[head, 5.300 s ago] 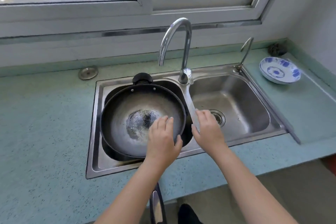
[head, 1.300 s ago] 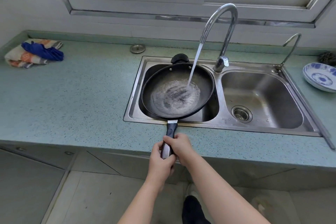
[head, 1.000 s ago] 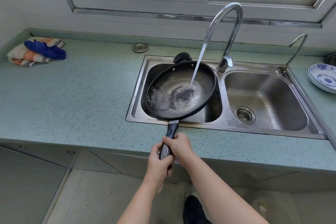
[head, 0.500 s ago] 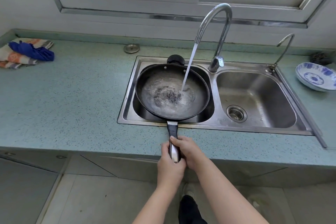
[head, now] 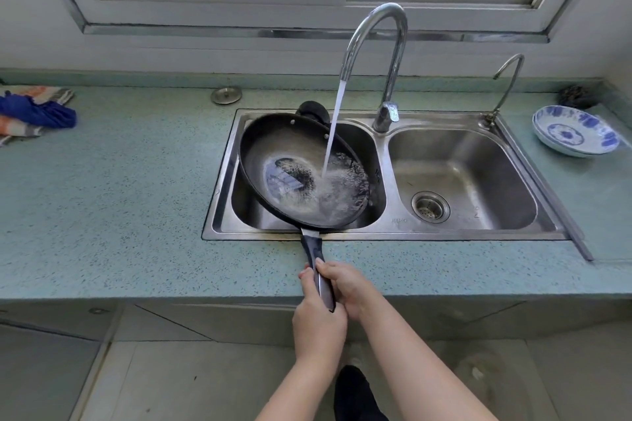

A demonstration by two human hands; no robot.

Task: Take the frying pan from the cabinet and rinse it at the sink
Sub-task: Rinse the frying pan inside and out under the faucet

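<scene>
Changed since half a second back: frying pan [head: 294, 161] now rolled about its handle, left rim raised and right rim low, so the water has gathered toward the right side. Before, it lay nearly level.

Location: frying pan held over the left basin of the sink [head: 444, 232], under the faucet [head: 376, 27]. The running stream [head: 333, 126] lands right of the pan's centre.

Grip: left hand [head: 318, 325] wrapped round the near end of the handle [head: 313, 248]; right hand [head: 347, 285] wrapped round it just ahead. Both clasp it firmly and touch one another.

Governing relation: the handle's long axis runs from the hands forward over the counter [head: 119, 198] edge to the pan's near rim. The pan lies straight ahead of both hands, the right hand being the nearer. Any further tipping would, by judgement, be a twist of both wrists about that axis, spilling rightward into the basin.

Also present: patterned bowl [head: 574, 133] on the counter, right; cloths [head: 34, 109], left.
</scene>
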